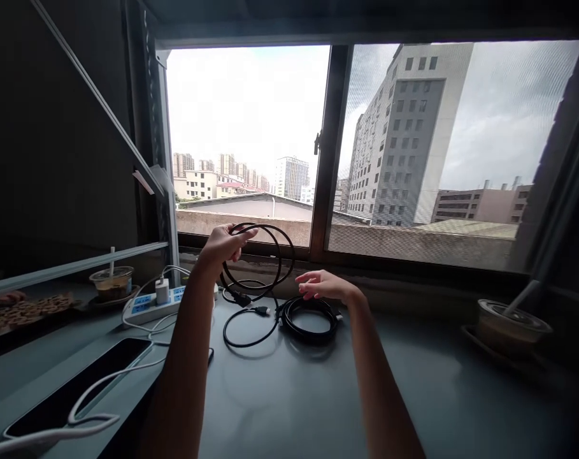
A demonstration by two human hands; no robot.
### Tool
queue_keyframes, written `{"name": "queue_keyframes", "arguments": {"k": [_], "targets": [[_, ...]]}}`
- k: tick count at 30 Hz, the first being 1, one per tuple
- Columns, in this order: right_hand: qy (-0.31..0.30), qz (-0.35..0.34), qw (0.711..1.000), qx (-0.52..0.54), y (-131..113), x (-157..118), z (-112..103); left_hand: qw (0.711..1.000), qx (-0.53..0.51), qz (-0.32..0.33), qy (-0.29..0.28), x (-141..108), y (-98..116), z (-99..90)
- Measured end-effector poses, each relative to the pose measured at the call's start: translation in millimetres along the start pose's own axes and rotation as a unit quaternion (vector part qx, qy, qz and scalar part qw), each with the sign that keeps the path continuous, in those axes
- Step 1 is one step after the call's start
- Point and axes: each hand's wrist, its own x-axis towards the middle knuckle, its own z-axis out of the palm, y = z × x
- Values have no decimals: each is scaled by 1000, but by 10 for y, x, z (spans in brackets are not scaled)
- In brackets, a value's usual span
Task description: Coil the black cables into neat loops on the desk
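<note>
Raised over the table, my left hand (228,245) pinches a loosely looped black cable (292,255) between thumb and fingers. A black connector (241,299) hangs at the bottom of those loops. Below, a further loop of black cable with a plug end (262,311) lies on the tabletop. My right hand (325,285) is open, fingers stretched to the left, just above a coiled black cable (313,335). That coil lies flat in several turns, with plug ends at its sides. Whether the right fingertips touch anything is unclear; they look apart from the held loops.
On the left are a white power strip (143,311) with a charger (162,290), a white cord (91,389), a dark phone-like slab (79,386) and a lidded cup (111,284). Another cup (511,325) stands right. A window (251,127) backs the table; a metal frame post (167,159) rises left.
</note>
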Motion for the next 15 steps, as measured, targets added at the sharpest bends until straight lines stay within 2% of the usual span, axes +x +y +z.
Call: {"name": "queue_keyframes", "arguments": {"k": [2, 6, 11, 15], "targets": [[9, -60, 998, 4, -138, -44, 11, 997, -63, 20, -33, -55, 56, 24], [38, -159, 987, 8, -341, -136, 6, 989, -122, 57, -61, -123, 140, 108], [84, -217, 973, 2, -515, -281, -2, 966, -220, 50, -123, -173, 241, 265], [49, -269, 962, -21, -647, -394, 48, 965, -245, 19, -93, -208, 301, 412]]}}
